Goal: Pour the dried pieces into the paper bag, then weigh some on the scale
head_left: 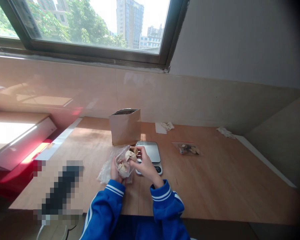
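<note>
Head view. We saw the left hand partly closed around a clear bag, cupping it from the side, with pale pieces visible through the plastic. The right hand, its fingers curved and partly closed, had hold of a pale, curled piece at the bag's upper part; we could not tell whether that piece lay wholly outside the bag. Just beside the bag stood the scale, partly hidden by the right hand, its pan toward the wall. Behind the hands a paper bag stood upright and open on the worktop; a small bag of dark pieces lay apart, to the right of the scale.

We judged the step in hand to be the handling of single pieces at the clear bag. The next move, in our judgement, called for a steady left hold and a light right pinch, since the thin-looking pieces might break or slip and the soft bag might fold over them.
</note>
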The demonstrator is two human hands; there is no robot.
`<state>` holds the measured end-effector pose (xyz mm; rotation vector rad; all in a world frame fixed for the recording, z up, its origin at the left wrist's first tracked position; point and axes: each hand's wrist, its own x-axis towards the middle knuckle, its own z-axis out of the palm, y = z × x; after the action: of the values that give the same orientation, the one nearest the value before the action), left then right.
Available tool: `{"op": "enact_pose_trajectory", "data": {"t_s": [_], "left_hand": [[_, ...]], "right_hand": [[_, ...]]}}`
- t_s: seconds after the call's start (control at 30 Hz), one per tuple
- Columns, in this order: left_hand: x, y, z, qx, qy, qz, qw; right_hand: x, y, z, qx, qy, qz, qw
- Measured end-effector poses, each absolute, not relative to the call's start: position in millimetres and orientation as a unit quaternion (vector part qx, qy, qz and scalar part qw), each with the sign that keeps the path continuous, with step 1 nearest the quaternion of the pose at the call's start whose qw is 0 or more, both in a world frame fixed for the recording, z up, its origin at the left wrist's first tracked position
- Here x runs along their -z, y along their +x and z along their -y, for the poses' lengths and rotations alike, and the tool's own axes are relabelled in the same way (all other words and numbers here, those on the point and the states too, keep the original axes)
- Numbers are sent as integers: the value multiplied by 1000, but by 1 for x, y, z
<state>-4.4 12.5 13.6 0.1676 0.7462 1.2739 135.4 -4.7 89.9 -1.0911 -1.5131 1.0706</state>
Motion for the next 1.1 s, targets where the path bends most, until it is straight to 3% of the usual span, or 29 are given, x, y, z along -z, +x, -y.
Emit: {"op": "enact_pose_trajectory", "data": {"t_s": [0.2,0.37,0.6,0.73,1.1], "left_hand": [[-23,-4,-9,-610,162,-362,686],[-27,-3,-10,-608,158,-377,681],[-29,-2,-9,-607,159,-387,676],[-33,-1,-8,-605,150,-399,672],[-26,-2,-12,-608,130,-391,679]], "right_hand": [[-100,139,-25,-462,-405,476,629],[-157,139,-76,-350,-382,520,679],[-207,123,-143,-122,-395,700,583],[-198,118,-152,-90,-390,759,513],[-195,118,-127,-25,-429,798,423]]}}
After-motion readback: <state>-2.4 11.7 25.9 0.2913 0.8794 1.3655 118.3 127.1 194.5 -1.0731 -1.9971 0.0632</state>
